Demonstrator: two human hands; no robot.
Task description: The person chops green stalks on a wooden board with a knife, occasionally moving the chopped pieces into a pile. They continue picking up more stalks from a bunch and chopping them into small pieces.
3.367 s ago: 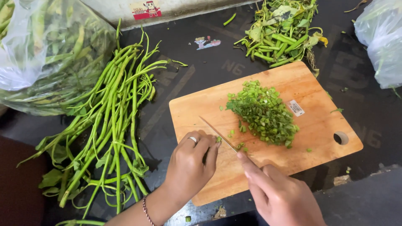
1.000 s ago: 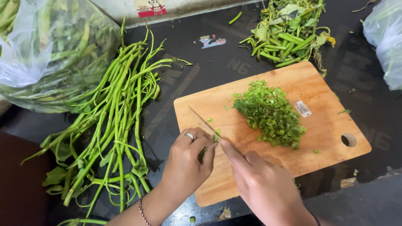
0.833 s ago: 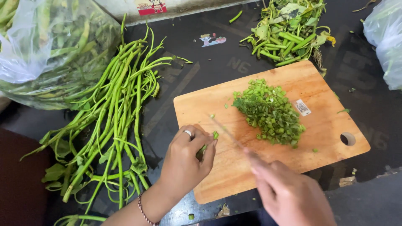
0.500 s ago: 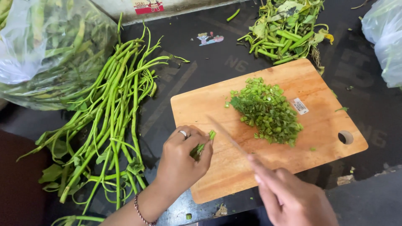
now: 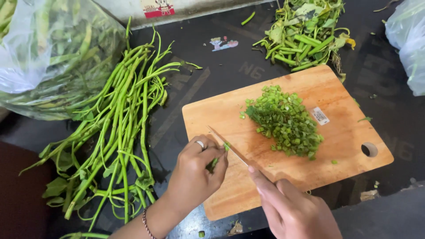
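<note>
My left hand [image 5: 195, 175], with a ring on one finger, pinches short green stem ends [image 5: 214, 163] at the near left part of a wooden cutting board [image 5: 265, 177]. In my right hand [image 5: 294, 210] is a thin knife [image 5: 228, 146], its blade pointing up-left and lying right beside my left fingertips. A heap of chopped green pieces [image 5: 285, 121] sits in the middle of the board, to the right of the blade.
A bundle of long green stems [image 5: 119, 128] lies left of the board on the dark counter. A clear bag of greens [image 5: 48, 53] is at the upper left, trimmings [image 5: 305, 37] lie behind the board, and another plastic bag [image 5: 409, 44] is at the right edge.
The knife has been chopping next to my left fingers. My left hand drew slightly back toward the board's near left edge with the short stem ends; the chopped heap stayed put.
</note>
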